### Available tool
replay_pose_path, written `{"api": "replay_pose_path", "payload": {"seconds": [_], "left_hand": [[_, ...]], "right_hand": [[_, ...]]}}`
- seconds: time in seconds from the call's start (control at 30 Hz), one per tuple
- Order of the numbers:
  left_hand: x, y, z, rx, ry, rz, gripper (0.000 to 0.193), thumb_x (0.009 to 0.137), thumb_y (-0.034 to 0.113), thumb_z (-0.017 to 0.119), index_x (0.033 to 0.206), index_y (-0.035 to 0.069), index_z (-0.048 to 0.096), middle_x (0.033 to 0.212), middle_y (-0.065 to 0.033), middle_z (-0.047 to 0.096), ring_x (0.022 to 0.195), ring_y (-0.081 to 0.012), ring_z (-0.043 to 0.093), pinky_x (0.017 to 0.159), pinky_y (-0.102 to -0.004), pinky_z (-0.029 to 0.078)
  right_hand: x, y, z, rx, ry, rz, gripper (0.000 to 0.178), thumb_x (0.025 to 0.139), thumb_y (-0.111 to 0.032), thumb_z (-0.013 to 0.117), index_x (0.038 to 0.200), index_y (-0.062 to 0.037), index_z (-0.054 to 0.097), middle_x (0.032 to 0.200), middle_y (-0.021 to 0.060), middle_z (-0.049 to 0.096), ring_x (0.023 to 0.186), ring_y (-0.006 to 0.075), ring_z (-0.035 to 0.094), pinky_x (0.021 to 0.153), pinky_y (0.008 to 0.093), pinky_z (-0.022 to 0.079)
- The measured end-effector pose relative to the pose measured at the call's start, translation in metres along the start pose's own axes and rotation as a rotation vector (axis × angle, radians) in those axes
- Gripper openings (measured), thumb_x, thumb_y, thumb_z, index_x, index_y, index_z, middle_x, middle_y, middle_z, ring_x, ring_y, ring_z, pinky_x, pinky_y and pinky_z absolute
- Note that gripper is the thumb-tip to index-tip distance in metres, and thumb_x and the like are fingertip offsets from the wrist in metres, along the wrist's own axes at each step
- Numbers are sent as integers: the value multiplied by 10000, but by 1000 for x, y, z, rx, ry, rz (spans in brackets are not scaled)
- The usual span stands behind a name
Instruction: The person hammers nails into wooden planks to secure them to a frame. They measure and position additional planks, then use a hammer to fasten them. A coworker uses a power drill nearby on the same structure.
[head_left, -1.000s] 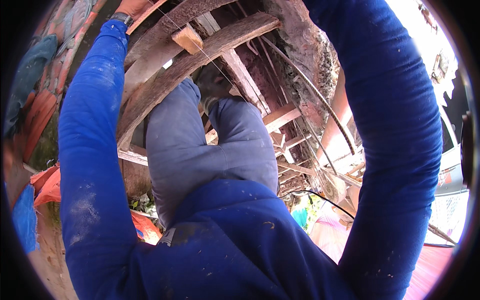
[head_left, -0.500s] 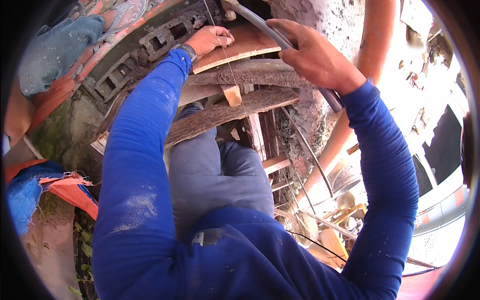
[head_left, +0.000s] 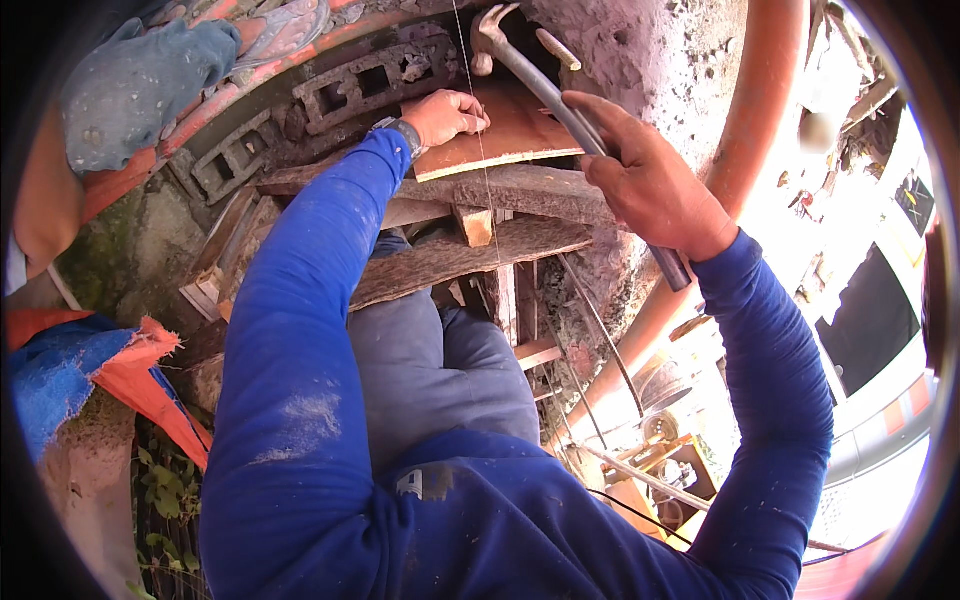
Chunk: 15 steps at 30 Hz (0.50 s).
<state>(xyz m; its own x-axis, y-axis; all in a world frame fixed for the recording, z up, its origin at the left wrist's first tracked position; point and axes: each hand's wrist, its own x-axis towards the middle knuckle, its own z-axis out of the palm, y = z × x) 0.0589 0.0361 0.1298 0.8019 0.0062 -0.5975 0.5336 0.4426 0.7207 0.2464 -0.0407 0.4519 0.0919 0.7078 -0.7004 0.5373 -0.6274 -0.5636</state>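
My right hand point(head_left: 660, 185) is wrapped round the handle of a claw hammer point(head_left: 545, 92), raised over the right end of a reddish plywood board point(head_left: 510, 142). The hammer's metal head points away from me, apart from the board. At the board's left part, my left hand point(head_left: 447, 118) is closed in a pinch. Whatever sits between its fingertips is too small to make out. A thin string point(head_left: 483, 150) runs down past those fingertips. Below the board lie a rough timber point(head_left: 540, 190) and a bark-edged plank point(head_left: 470, 258), with a short wooden block point(head_left: 475, 226) between them.
Hollow concrete blocks point(head_left: 375, 80) line the far left, where another person's leg and shorts point(head_left: 145, 85) show. An orange pipe point(head_left: 745, 120) curves along the rough wall point(head_left: 650, 60) at right. Blue and orange sheeting point(head_left: 110, 365) hangs at left. Thin rods point(head_left: 605, 335) stand near my legs.
The view has shifted, so the board, string and both hands appear lower and further right. The hammer's whole head now shows. My left hand stays pinched at the board.
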Motion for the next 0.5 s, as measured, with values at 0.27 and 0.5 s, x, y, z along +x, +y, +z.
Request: {"api": "replay_pose_path", "payload": {"seconds": [0.27, 0.5], "left_hand": [[-3, 8, 1, 125, 24, 12, 105, 936, 111, 734, 928, 7, 726, 950, -33, 741, 909, -134, 665, 880, -308, 528], [-4, 3, 3, 126, 32, -3, 131, 923, 134, 751, 946, 6, 732, 961, -45, 750, 925, -131, 669, 888, -306, 528]], "right_hand": [[-10, -4, 12, 12, -34, 154, 590, 910, -88, 540, 1478, 22, 424, 976, 311, 661, 927, 469, 660, 867, 485, 503], [-15, -15, 24, -49, 9, 108, 603, 908, -74, 525, 1493, 23, 414, 941, 303, 665, 888, 456, 670, 856, 483, 506]]}}
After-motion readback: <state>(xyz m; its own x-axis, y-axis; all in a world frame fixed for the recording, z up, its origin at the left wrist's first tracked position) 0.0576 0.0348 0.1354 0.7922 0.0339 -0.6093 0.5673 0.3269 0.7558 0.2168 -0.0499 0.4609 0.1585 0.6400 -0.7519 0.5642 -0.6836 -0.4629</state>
